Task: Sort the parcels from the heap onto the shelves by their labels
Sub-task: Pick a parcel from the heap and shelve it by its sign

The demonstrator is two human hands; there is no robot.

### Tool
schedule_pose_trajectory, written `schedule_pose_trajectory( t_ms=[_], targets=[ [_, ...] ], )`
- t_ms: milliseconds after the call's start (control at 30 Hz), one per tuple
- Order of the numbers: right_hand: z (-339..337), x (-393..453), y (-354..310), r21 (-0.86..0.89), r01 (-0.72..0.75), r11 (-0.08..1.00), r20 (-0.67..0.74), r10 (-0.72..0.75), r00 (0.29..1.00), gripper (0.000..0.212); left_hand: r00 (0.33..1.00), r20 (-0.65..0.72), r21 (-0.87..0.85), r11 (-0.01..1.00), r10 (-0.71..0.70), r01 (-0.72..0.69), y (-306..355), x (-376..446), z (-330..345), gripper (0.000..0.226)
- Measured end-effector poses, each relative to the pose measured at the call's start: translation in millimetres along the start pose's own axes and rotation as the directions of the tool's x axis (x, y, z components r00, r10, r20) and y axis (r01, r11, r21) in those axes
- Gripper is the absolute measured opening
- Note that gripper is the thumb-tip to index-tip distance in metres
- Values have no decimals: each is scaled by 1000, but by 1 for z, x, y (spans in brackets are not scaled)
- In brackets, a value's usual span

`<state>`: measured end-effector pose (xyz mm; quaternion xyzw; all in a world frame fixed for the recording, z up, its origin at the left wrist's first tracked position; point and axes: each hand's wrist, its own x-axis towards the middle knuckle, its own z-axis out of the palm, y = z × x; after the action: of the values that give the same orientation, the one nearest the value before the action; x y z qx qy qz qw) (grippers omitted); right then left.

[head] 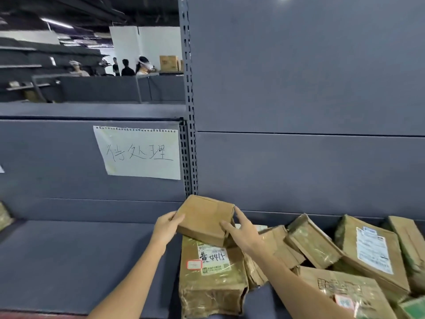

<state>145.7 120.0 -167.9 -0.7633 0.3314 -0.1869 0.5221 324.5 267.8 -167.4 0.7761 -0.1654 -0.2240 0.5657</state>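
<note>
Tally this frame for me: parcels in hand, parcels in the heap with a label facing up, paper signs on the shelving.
Parcels in hand: 1, the plain box
Heap parcels with labels showing: 3
Paper signs: 1
Total: 5

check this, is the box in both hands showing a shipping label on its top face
No, the small brown box gripped by the left hand and right hand shows only plain cardboard on top.

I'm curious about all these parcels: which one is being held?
The plain brown cardboard box, lifted above the heap between left hand and right hand; its visible faces show no label.
</note>
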Motion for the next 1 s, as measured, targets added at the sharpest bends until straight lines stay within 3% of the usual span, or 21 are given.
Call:
schedule_pose_trajectory(
  t_ms=[267, 467, 633, 733, 900, 1000],
  targets=[
    [-20, 7, -26, 116, 154, 981, -116, -141, 983, 57, 995, -42, -160, 983, 89, -95, 50, -2, -9, 29],
    [-50, 7, -54, 224, 198, 954, -165, -162, 973, 50, 991, 88, -251, 965, 104, -79, 86, -13, -1, 26],
    [-70, 4, -51, 225, 167, 960, -213, -119, 970, 63, 970, 202, -246, 966, 134, -82, 90, -24, 10, 13],
    [-78, 1, -46, 196, 155, 968, -217, -111, 970, 70, 954, 210, -206, 963, 215, -172, 92, -29, 15, 28],
    [-94, -4, -45, 194, 255, 947, -226, -210, 951, 47, 934, 165, -256, 928, 317, -270, 98, -33, 21, 50],
    [-99, -9, -45, 250, 278, 928, -211, -228, 951, 46, 931, 118, -304, 905, 345, -297, 102, -37, 26, 53]
  ],
)
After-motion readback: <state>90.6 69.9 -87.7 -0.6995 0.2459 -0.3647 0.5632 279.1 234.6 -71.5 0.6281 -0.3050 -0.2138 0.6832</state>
